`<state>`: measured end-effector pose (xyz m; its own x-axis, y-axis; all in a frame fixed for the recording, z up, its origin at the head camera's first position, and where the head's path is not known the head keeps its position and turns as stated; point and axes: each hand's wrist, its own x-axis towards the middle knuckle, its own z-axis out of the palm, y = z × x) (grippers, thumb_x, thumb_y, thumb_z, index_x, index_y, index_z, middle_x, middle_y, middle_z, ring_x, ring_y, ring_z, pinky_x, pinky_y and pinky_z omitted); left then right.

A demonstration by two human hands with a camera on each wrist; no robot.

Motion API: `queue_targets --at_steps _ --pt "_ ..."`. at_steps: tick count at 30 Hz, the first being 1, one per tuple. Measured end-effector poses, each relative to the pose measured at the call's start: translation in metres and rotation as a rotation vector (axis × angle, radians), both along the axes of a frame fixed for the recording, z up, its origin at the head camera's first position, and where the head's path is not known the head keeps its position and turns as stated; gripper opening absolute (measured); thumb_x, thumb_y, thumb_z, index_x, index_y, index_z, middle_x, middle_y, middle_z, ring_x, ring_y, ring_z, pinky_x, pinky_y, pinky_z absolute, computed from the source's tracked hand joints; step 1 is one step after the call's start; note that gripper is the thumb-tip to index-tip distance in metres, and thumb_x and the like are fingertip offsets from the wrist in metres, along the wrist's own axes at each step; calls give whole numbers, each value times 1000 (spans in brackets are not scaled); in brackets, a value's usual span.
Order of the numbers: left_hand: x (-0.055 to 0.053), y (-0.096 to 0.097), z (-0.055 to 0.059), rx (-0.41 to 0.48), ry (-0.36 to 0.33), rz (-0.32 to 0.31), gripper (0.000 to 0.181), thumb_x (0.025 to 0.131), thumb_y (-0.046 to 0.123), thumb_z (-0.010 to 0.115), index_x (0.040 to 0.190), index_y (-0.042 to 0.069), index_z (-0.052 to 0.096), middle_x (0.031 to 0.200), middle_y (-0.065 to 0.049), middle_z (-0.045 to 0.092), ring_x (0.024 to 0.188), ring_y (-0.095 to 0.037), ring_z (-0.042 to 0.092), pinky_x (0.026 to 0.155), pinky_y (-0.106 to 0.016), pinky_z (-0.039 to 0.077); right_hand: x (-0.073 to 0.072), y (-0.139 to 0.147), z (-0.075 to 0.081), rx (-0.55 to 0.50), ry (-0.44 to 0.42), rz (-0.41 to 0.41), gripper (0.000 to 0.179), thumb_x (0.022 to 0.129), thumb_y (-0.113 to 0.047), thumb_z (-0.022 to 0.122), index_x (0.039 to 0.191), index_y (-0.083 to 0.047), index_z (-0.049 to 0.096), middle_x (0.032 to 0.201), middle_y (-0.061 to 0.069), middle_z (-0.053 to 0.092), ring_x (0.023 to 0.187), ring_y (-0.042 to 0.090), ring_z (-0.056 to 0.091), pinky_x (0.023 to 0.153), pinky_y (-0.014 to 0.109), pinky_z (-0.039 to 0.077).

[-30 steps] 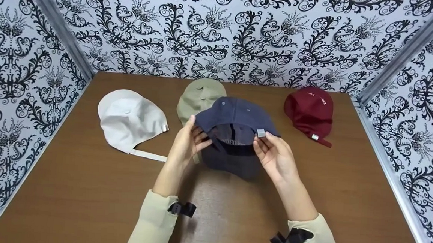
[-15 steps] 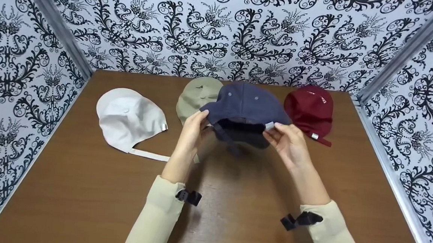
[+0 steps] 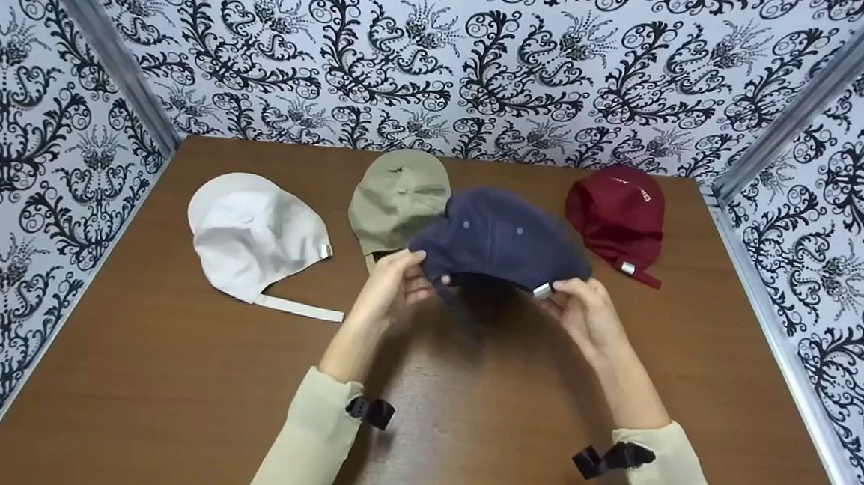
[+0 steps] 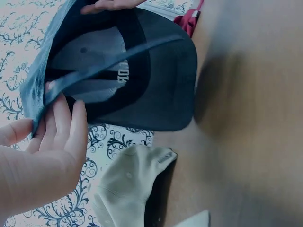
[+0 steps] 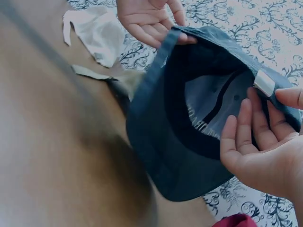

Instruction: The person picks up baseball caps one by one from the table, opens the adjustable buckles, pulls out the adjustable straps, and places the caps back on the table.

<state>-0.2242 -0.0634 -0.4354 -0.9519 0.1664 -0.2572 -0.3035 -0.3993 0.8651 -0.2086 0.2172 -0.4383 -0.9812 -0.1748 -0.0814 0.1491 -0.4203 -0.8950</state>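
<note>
A navy blue cap (image 3: 504,236) is held above the table between both hands, its back opening toward me. My left hand (image 3: 392,289) pinches the left back edge, where the loose strap hangs down. With thumb and fingers, my right hand (image 3: 585,312) pinches the right back edge beside the metal buckle (image 3: 542,290). In the left wrist view, the strap (image 4: 109,61) crosses the opening, and the cap's dark brim (image 4: 173,85) points away. The right wrist view shows the inside of the cap, with pale lettering (image 5: 201,124) on the inner front.
On the brown table (image 3: 190,400), a white cap (image 3: 252,235) lies at left with its strap stretched out. A khaki cap (image 3: 401,196) lies behind the navy one, and a dark red cap (image 3: 621,216) at back right. Patterned walls (image 3: 443,63) enclose the table.
The navy cap first rose and shifted right, then came down a little, tilting so its inside no longer shows in the head view. Both hands moved with it, keeping their hold. The other caps stayed put.
</note>
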Motion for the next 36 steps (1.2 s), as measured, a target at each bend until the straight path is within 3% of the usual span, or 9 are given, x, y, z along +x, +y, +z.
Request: queue_targets --at_steps 6,12,16,22,30,36 --pt "4 -6 -12 -29 -52 -118 16 101 12 46 108 5 59 70 0 72 64 -11 72 58 -21 59 6 10 -14 32 -74 129 35 93 4 38 86 -15 67 79 -4 70 78 11 69 86 31 57" --pt "2 -7 -23 -91 -68 -138 27 103 11 44 124 -4 53 72 2 71 68 -10 72 59 -19 59 5 16 -24 -20 -106 243 35 97 4 41 80 -13 67 81 -1 72 83 13 71 90 31 58" --pt "0 -3 -28 -141 -61 -97 33 104 8 46 134 -6 45 80 -1 69 68 -10 70 59 -19 59 5 17 -26 -23 -176 199 29 99 3 42 87 -12 64 82 0 72 82 13 71 87 31 60" --pt "2 6 -27 -254 6 -3 57 99 -3 50 147 8 22 109 -13 52 66 -11 57 57 -20 58 7 20 -25 27 -272 68 24 100 0 45 91 -13 62 81 -1 68 78 13 67 81 28 60" --pt "6 18 -25 -456 109 -83 52 96 -10 50 145 -2 39 98 -11 55 64 -12 56 54 -18 55 15 32 -25 105 -307 104 23 100 -2 46 91 -14 62 80 -2 68 77 12 66 79 26 60" --pt "-5 23 -29 -505 110 -115 50 95 -11 49 144 -5 43 105 -16 58 63 -11 55 53 -18 55 14 38 -30 119 -318 68 14 100 -1 49 99 -14 55 82 -2 67 77 11 67 79 26 60"
